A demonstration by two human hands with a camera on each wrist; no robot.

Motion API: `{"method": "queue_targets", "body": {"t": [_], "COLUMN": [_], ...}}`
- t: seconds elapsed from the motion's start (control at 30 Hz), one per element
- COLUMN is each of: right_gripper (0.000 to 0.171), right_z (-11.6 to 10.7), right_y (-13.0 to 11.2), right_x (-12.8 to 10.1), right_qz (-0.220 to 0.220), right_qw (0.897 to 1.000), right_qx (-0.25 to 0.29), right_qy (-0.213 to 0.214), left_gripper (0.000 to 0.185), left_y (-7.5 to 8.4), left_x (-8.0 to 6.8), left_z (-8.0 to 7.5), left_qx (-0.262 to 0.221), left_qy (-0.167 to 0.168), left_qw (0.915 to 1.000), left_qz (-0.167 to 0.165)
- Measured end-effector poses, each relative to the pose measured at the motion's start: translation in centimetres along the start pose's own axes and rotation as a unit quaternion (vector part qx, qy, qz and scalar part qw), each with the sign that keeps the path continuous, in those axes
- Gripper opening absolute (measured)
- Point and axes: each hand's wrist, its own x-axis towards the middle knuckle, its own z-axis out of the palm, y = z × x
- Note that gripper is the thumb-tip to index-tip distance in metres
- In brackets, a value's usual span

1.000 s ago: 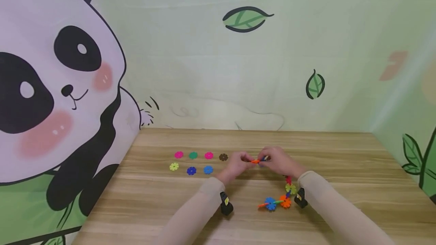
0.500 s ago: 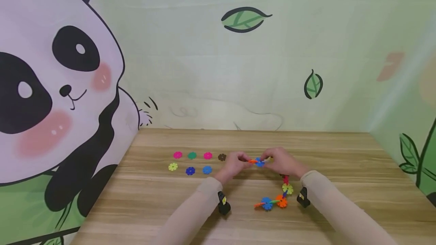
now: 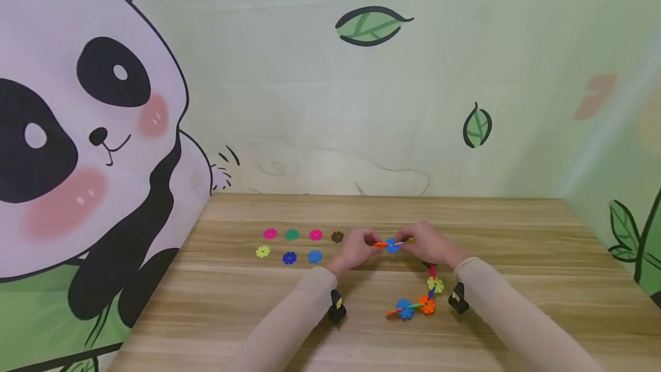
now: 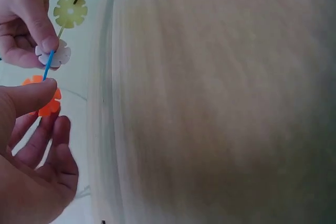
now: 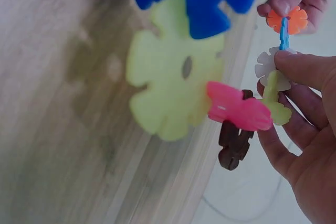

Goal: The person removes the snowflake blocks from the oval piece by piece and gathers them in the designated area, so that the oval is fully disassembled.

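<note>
Orange, blue and white snowflake discs meet between the two hands above the wooden table (image 3: 490,234), right of the brown disc (image 3: 337,237). The left hand (image 3: 356,248) pinches the orange disc (image 4: 46,98) between thumb and curled fingers. The right hand (image 3: 426,244) pinches the white disc (image 4: 52,54), thumb and forefinger closed on it. A blue disc (image 4: 48,64) stands edge-on, slotted between the orange and white ones. From the white disc the chain of discs (image 3: 420,297) runs through yellow-green, pink and brown pieces, hangs under the right wrist and ends on the table nearer the person than the brown disc. Left of the brown disc lie six loose discs (image 3: 289,244) in two rows: pink, green, pink behind, yellow, dark blue, light blue in front.
</note>
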Motion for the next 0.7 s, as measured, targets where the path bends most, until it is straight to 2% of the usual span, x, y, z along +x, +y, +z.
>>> {"method": "queue_targets", "body": {"t": [0.23, 0.47, 0.57, 0.7], "right_gripper": [0.011, 0.008, 0.007, 0.005], "right_z": [0.06, 0.2, 0.22, 0.11], "right_y": [0.02, 0.18, 0.21, 0.13], "right_x": [0.06, 0.1, 0.1, 0.26], "right_qz": [0.001, -0.003, -0.001, 0.009], "right_qw": [1.0, 1.0, 1.0, 1.0], "right_qx": [0.008, 0.006, 0.004, 0.002], "right_qy": [0.003, 0.004, 0.001, -0.005], "left_gripper": [0.01, 0.007, 0.006, 0.005], "left_y": [-0.03, 0.12, 0.24, 0.5], "left_x": [0.46, 0.31, 0.22, 0.14], "left_z": [0.2, 0.08, 0.04, -0.02], "left_qx": [-0.005, 0.004, 0.016, 0.058], "left_qy": [-0.009, -0.013, -0.012, -0.005], "left_qw": [0.9999, 0.9989, 0.9985, 0.997], "left_qz": [0.011, 0.045, 0.05, 0.052]}}
